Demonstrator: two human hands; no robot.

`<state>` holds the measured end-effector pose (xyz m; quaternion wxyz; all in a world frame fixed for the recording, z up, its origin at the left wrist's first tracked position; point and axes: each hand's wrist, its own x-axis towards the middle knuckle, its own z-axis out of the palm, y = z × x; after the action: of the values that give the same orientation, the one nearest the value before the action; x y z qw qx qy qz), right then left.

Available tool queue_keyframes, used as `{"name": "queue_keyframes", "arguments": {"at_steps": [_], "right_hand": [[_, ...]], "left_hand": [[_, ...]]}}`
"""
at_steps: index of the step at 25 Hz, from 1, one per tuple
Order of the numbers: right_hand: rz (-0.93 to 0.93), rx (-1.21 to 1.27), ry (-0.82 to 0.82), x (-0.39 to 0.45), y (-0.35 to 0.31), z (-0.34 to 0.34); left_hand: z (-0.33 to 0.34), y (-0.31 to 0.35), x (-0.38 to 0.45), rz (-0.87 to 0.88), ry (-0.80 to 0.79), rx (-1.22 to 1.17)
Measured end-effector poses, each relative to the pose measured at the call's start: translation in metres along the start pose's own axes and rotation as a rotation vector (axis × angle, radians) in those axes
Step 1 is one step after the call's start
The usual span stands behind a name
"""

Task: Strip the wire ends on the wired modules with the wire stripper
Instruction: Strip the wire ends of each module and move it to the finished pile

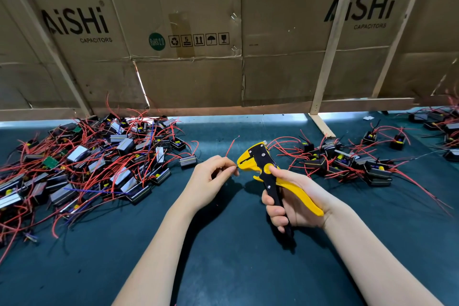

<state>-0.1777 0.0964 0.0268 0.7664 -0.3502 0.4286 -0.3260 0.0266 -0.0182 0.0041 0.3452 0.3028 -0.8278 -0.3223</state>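
While the right hand [293, 196] grips the wire stripper [270, 176], the left hand [211, 179] pinches a black wire end [236, 167] at its jaws. Judging by the piles, a large heap of wired modules [87, 166] waits left and a smaller group [347, 159] lies right; which are stripped is unclear.

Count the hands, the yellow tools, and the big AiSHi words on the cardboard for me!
Hands: 2, the left hand and the right hand
Yellow wire stripper: 1
AiSHi words: 2, one left, one right
Total: 5
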Motion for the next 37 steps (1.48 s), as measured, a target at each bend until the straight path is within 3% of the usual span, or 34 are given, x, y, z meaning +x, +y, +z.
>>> {"name": "queue_keyframes", "arguments": {"at_steps": [6, 11, 14, 20, 23, 25, 29, 31, 33, 35, 37], "right_hand": [[-0.038, 0.098, 0.175, 0.0, -0.003, 0.0], [-0.061, 0.025, 0.14, -0.001, 0.002, 0.003], [-0.102, 0.144, 0.141, 0.003, 0.007, 0.007], [-0.079, 0.393, 0.251, 0.005, 0.003, 0.006], [-0.065, 0.387, 0.234, 0.007, 0.003, 0.006], [-0.066, 0.396, 0.234, 0.006, 0.002, 0.007], [-0.094, 0.488, 0.223, 0.004, 0.002, 0.011], [-0.106, 0.474, 0.224, 0.004, 0.003, 0.009], [-0.089, 0.431, 0.235, 0.005, 0.002, 0.007], [-0.073, 0.415, 0.245, 0.006, 0.001, 0.006], [-0.065, 0.413, 0.247, 0.007, 0.001, 0.005]], "left_hand": [[-0.001, 0.0, 0.0, -0.018, 0.006, -0.013], [-0.001, 0.003, -0.001, -0.035, -0.01, 0.007], [-0.005, 0.002, -0.001, -0.056, 0.006, 0.038], [-0.007, 0.011, 0.004, -0.102, 0.311, 0.057], [0.009, 0.05, 0.028, 0.078, 0.391, 0.076], [0.026, 0.086, 0.05, 0.253, 0.302, 0.012], [0.056, 0.137, 0.065, 0.483, -0.213, 0.028], [0.049, 0.125, 0.061, 0.509, -0.202, 0.101], [0.026, 0.089, 0.056, 0.392, -0.035, 0.2], [-0.006, 0.042, 0.047, 0.083, 0.138, 0.439], [-0.032, 0.002, 0.031, -0.264, 0.148, 0.674]]}}
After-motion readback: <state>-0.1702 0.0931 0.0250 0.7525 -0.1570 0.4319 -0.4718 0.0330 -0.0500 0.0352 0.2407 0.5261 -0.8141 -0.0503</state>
